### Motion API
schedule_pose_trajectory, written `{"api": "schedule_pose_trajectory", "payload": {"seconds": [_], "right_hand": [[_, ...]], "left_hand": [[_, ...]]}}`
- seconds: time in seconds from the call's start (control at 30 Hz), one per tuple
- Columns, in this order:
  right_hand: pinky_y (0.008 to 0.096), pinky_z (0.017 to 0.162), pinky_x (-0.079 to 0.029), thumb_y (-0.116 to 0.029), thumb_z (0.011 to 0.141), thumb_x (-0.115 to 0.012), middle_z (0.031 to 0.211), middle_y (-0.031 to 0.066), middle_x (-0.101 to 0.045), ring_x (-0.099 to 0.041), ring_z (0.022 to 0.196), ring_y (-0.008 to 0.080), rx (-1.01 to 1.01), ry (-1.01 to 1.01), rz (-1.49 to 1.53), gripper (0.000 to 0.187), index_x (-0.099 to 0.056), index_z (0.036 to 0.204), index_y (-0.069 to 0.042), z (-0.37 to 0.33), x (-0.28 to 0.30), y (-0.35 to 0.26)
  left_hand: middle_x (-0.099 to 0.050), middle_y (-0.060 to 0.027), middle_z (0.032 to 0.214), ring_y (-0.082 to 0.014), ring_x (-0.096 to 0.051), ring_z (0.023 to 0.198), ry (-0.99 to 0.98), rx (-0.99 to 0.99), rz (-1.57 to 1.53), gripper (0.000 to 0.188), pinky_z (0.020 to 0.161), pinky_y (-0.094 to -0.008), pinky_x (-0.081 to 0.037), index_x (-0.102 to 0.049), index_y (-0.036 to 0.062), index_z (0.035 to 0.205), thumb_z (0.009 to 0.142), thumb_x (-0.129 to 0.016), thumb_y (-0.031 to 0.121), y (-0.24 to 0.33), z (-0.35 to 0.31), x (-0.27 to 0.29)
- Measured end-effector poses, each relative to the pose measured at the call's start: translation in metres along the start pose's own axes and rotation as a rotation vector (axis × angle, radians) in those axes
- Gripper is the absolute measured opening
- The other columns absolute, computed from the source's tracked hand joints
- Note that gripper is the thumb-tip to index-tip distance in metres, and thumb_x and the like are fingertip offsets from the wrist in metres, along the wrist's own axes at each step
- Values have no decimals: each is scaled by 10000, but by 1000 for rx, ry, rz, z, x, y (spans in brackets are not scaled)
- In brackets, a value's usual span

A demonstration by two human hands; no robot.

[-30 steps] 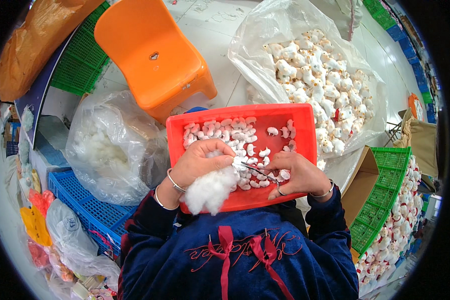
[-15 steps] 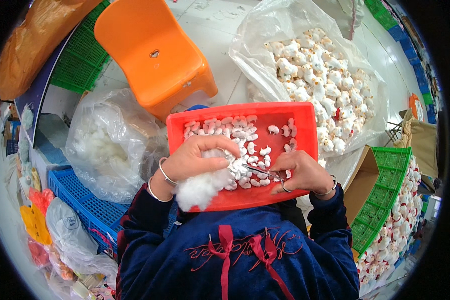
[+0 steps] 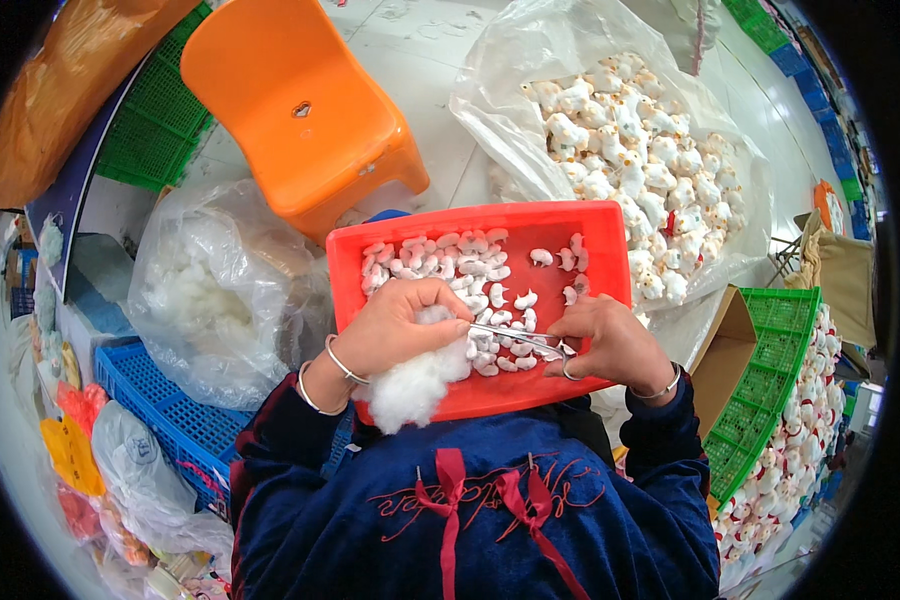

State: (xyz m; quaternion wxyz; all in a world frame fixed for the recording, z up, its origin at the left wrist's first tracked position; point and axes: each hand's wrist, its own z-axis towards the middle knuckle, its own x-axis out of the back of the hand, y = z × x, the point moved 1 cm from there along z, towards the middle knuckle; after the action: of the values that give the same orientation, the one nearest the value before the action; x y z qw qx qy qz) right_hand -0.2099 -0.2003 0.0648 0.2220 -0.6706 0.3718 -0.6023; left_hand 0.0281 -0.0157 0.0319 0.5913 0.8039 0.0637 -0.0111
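And now your right hand [image 3: 610, 340], gripping the metal tool [image 3: 520, 336], brings its tip to your left hand [image 3: 400, 325], curled around white fluff [image 3: 410, 388] (fingertip pinch hidden) over the red tray [image 3: 480, 216], so work apparently centres there.

Bright, diffuse light falls on the pale floor [image 3: 416, 85], and fisheye distortion bends the dark-cornered edges.

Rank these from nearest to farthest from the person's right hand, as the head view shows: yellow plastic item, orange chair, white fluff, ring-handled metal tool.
From the right hand:
1. Ring-handled metal tool: in its grip.
2. White fluff: left, at the left hand.
3. Orange chair: upper left, beyond the red tray.
4. Yellow plastic item: far left.
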Motion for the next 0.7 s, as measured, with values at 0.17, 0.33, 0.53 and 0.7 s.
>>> {"api": "schedule_pose_trajectory", "payload": {"seconds": [0.17,0.33,0.53,0.7], "right_hand": [[421,644,-493,-222,679,-902,707,117,-633,-638,703,320,-77,44,-72,310,-743,877,-44,-14,6,6],[419,657,-507,-263,679,-902,756,120,-667,-662,759,316,-114,47,-182,326,-747,856,-38,-15,16,1],[425,654,-503,-257,691,-892,745,115,-661,-666,752,316,-72,33,-207,310,-747,853,-35,-7,15,-3],[425,642,-506,-225,688,-880,738,114,-663,-666,724,322,-109,-1,-148,270,-750,851,-53,-7,16,-12]], "left_hand": [[-712,-22,1010,-87,-631,968,116,-38,-9,99,874,-278,-494,-707,25,977,930,-732,109,-10,-16,21],[-679,-79,1279,-171,-628,1217,14,-80,300,428,1004,-341,-497,-638,24,1290,881,-746,92,13,-13,12],[-707,-111,1245,-194,-652,1190,19,-269,258,380,989,-319,-510,-670,29,1266,894,-710,97,4,11,-16],[-750,-85,991,-145,-697,970,45,-132,194,134,887,-288,-538,-718,-8,991,886,-672,63,5,11,-16]]}}
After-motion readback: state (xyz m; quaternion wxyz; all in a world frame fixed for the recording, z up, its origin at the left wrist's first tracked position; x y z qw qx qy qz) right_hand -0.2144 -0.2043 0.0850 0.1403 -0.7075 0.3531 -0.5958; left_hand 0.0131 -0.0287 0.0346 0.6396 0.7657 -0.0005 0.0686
